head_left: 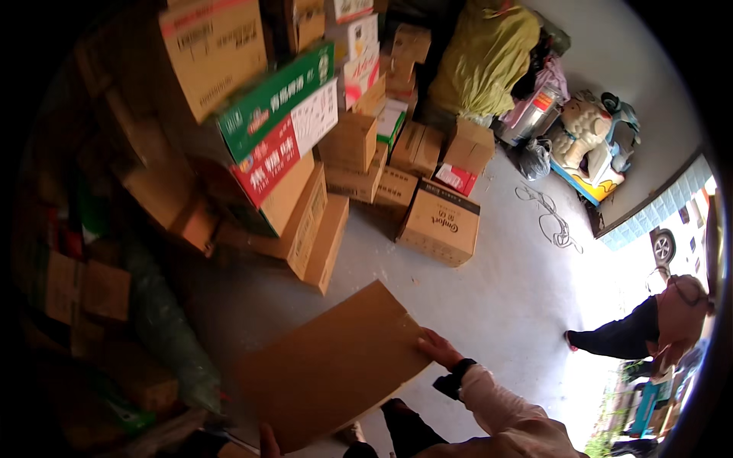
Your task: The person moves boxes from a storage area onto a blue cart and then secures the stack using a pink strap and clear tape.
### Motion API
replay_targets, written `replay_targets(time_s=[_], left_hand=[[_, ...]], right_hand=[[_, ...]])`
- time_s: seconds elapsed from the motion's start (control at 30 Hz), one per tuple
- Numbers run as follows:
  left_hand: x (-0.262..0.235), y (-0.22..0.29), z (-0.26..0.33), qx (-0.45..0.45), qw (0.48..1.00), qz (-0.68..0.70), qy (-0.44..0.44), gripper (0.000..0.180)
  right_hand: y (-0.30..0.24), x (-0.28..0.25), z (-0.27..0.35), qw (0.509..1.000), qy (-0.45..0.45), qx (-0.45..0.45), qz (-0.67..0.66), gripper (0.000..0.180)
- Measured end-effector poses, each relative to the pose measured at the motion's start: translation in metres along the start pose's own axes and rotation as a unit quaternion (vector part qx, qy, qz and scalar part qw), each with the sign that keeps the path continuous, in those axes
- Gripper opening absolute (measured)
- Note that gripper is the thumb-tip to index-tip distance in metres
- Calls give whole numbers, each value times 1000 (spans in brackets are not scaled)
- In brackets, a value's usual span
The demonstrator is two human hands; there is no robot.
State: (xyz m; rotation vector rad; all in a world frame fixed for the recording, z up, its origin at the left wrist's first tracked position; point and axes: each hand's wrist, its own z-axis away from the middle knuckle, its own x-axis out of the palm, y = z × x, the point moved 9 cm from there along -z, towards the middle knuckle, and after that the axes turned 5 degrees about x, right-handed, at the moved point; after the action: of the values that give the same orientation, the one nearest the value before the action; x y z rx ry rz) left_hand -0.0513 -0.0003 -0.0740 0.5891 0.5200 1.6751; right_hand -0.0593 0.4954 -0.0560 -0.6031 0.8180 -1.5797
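Observation:
A large brown cardboard box [336,359] is held out low in front of me, one broad plain face turned up. How deep it is stays hidden. My right hand [440,349] grips its right edge, the fingers closed against the cardboard; a dark band circles that wrist below a light sleeve. Only a little of my left hand [269,441] shows, pressed to the near left corner of the box. Beneath the box, my dark-trousered leg [408,427] and part of a shoe come into view.
Stacked cartons, one green and red [279,122], rise at the far left. A brown carton [440,223] stands on the grey floor [374,267]. Loose cable [551,217] lies near a sheep-shaped ride toy [588,137]. At right, another person [649,324] is by the bright doorway.

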Motion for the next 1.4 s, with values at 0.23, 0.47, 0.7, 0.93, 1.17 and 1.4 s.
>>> replay_targets(time_s=[0.23, 0.47, 0.7, 0.93, 1.17, 1.4], left_hand=[[41, 129, 96, 350, 890, -197, -215, 73], [67, 251, 274, 569, 727, -316, -217, 56], [150, 272, 339, 401, 815, -43, -416, 47], [301, 188, 364, 327, 783, -99, -520, 47], [508, 53, 440, 248, 714, -173, -631, 46], [642, -104, 539, 157, 615, -243, -734, 45]], right_hand=[[-119, -52, 176, 983, 50, -136, -111, 57], [-240, -72, 410, 926, 127, -344, -92, 63], [-134, -89, 458, 847, 6, -284, -450, 64], [-36, -164, 515, 845, 117, -306, -422, 62], [79, -275, 643, 806, 315, -359, -349, 59], [163, -293, 777, 669, 373, -357, -534, 56]])
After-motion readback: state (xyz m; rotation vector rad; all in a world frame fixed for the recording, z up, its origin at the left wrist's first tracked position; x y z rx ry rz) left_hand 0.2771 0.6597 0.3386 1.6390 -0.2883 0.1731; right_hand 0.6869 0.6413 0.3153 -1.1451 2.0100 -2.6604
